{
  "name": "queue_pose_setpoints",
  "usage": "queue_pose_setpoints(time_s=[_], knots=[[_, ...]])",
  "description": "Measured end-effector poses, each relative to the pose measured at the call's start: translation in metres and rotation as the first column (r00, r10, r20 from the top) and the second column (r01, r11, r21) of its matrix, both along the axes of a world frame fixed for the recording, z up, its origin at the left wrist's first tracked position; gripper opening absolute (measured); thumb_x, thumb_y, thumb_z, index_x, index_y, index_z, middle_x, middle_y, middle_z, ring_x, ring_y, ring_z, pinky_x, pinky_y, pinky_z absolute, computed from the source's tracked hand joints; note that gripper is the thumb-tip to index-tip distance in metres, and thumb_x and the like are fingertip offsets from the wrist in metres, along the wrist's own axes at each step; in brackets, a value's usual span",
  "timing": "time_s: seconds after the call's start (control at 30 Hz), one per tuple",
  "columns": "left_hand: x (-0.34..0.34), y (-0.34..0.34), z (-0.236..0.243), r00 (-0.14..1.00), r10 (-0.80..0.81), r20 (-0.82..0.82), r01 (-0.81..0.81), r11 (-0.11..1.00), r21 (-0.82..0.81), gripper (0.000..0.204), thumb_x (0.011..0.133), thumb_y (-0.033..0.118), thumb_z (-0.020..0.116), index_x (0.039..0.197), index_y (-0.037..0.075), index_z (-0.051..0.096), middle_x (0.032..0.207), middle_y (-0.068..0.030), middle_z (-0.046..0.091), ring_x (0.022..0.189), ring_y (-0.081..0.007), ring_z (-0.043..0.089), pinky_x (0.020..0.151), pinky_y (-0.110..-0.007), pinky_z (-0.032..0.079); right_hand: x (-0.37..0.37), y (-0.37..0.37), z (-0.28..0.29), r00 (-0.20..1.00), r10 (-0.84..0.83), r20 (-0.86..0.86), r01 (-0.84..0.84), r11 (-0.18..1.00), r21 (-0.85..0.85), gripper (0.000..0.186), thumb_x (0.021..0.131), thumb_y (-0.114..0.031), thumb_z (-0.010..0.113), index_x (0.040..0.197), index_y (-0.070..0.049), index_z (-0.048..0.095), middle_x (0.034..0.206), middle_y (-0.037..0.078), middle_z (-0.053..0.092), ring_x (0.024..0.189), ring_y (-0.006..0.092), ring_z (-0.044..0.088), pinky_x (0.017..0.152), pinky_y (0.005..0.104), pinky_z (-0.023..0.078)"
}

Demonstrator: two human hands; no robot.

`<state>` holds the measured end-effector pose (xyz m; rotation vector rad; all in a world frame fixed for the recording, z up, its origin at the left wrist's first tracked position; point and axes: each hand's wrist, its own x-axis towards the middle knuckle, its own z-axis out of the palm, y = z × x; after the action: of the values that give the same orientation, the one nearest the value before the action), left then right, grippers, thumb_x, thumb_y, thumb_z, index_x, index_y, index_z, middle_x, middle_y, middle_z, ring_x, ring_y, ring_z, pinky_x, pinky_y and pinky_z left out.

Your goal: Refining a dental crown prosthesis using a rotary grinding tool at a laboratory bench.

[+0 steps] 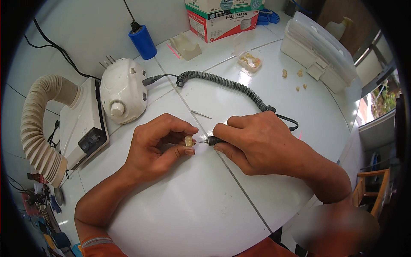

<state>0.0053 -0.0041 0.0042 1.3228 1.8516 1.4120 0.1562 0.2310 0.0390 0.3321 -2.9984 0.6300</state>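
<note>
My left hand (pixel 158 143) pinches a small yellowish tooth-like piece (pixel 189 141) between thumb and fingertips, above the middle of the white tiled table. My right hand (pixel 257 143) is wrapped round the dark grip of a rotary handpiece (pixel 212 140), most of which the fingers hide. A thin metal bur (pixel 200 142) sticks out of its tip toward the left. The bur's end meets the piece or sits right against it; I cannot tell which. Beyond both hands a loose metal bur (pixel 201 115) lies on the tiles.
A coiled grey cord (pixel 227 81) runs from a white control unit (pixel 124 92) toward my right hand. Left stands a dust extractor (pixel 83 124) with a ribbed hose (pixel 36 115). Farther back are a blue cylinder (pixel 142 43), cardboard boxes (pixel 227 25), a small tray of pieces (pixel 249 63) and a lidded case (pixel 317 53).
</note>
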Motion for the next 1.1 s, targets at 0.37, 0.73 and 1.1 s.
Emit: queue_pose_setpoints(time_s=[0.37,0.73,1.1], knots=[[0.0002,0.0008,-0.0016,1.0,0.002,0.011,-0.002,1.0,0.015,0.035,0.091,-0.011,0.081,0.124,-0.001,0.074,0.115,-0.0101,0.073,0.102,-0.0174,0.078,0.094,-0.032,0.066,0.0002,-0.0011,-0.0033,0.999,0.005,-0.033,-0.005,1.0,0.008,0.023,0.104,-0.028,0.071,0.104,-0.005,0.072,0.074,0.011,0.068,0.062,0.0348,0.07,0.055,0.0476,0.053],[-0.0008,0.0003,-0.0042,0.996,0.01,0.085,-0.016,0.997,0.071,0.036,0.093,-0.014,0.078,0.127,-0.003,0.072,0.118,-0.0108,0.071,0.106,-0.0192,0.079,0.098,-0.033,0.066,-0.0002,-0.0004,-0.0046,0.998,-0.004,-0.066,0.001,0.999,-0.04,0.019,0.101,-0.024,0.071,0.101,-0.006,0.069,0.072,0.01,0.067,0.059,0.0357,0.068,0.054,0.0485,0.052],[-0.0013,0.0007,-0.0017,0.995,0.007,0.096,-0.013,0.998,0.056,0.035,0.092,-0.013,0.078,0.125,-0.003,0.073,0.117,-0.0108,0.072,0.108,-0.0192,0.079,0.097,-0.033,0.066,-0.0001,-0.0042,-0.0034,0.999,-0.014,-0.041,0.014,1.0,0.011,0.02,0.102,-0.025,0.071,0.102,-0.005,0.07,0.072,0.011,0.067,0.06,0.0339,0.07,0.053,0.047,0.052]])
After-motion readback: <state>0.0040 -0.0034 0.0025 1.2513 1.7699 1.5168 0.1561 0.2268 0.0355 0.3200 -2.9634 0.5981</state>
